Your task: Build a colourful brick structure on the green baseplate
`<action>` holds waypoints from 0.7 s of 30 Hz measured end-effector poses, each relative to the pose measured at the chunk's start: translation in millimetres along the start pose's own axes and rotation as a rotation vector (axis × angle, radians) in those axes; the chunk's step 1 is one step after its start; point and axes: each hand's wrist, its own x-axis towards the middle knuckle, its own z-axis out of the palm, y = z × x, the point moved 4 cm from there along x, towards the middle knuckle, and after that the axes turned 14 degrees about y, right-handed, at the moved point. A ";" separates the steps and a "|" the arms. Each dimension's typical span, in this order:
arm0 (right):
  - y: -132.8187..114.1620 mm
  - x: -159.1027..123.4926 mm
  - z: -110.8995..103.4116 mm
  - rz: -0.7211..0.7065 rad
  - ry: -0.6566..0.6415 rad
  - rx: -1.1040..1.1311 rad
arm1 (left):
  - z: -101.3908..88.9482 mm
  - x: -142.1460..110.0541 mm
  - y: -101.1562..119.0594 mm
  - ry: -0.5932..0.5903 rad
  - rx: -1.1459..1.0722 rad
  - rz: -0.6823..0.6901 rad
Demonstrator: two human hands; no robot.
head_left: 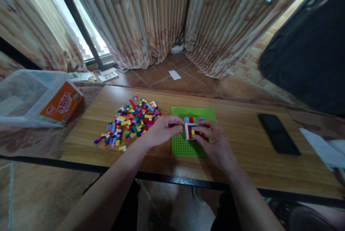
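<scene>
Just right of frame centre, the right hand (215,144) grips the brick build (187,134) — likely steadying it — beside the left hand (161,130), fingertips parted.

Head view, worn on the person's head, facing forward and down from above the near edge of the desk (242,134). The field is wide: the desk spans most of its width at middle range, with the left hand (163,129) and right hand (215,144) near the centre and the forearms (129,166) entering from below. Curtains (134,18), farther off, fan outward along the top; the box (60,107) is cut by the left edge; floor (54,191) shows beneath.
</scene>
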 end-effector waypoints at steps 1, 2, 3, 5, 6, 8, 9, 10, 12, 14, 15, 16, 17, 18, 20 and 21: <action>-0.2 -0.3 1.4 -0.012 -0.013 -0.029 | 0.7 -0.5 0.0 -0.007 0.014 -0.006; -0.3 -0.4 2.3 -0.024 -0.024 -0.054 | 1.3 -1.0 -0.1 -0.014 0.025 -0.013; -0.4 -0.4 2.8 -0.034 -0.033 -0.073 | 1.9 -1.3 -0.3 -0.021 0.035 -0.020; 0.0 -0.1 3.0 -0.045 -0.043 -0.098 | 3.1 -1.7 -0.6 -0.036 0.049 -0.024; 0.4 -0.1 3.0 -0.047 -0.044 -0.104 | 3.7 -1.9 -0.7 -0.045 0.053 -0.019; 0.9 -0.2 3.3 -0.046 -0.041 -0.102 | 5.2 -2.3 -1.1 -0.069 0.064 -0.003; 1.2 -0.4 3.5 -0.043 -0.036 -0.097 | 5.8 -2.5 -1.3 -0.079 0.068 0.007; 1.4 -0.6 3.6 -0.040 -0.031 -0.093 | 6.3 -2.8 -1.5 -0.087 0.074 0.017; 1.8 -1.2 4.1 -0.033 -0.029 -0.093 | 7.0 -3.4 -1.7 -0.097 0.090 0.036; 2.4 -1.6 4.4 -0.025 -0.030 -0.097 | 7.4 -3.8 -1.7 -0.103 0.107 0.049; 2.8 -1.6 4.4 -0.022 -0.030 -0.097 | 7.6 -4.0 -1.7 -0.106 0.116 0.053; 3.1 -1.6 4.2 -0.021 -0.028 -0.094 | 7.6 -4.1 -1.8 -0.106 0.124 0.053; 3.5 -1.4 4.1 -0.020 -0.025 -0.091 | 7.6 -4.1 -1.9 -0.104 0.131 0.050; 3.7 -1.1 3.9 -0.021 -0.024 -0.089 | 7.6 -4.1 -2.0 -0.102 0.139 0.043; 4.1 -0.5 3.7 -0.027 -0.026 -0.095 | 7.6 -4.2 -2.4 -0.101 0.154 0.027; 4.1 -0.3 3.6 -0.030 -0.028 -0.101 | 7.6 -4.2 -2.4 -0.102 0.159 0.023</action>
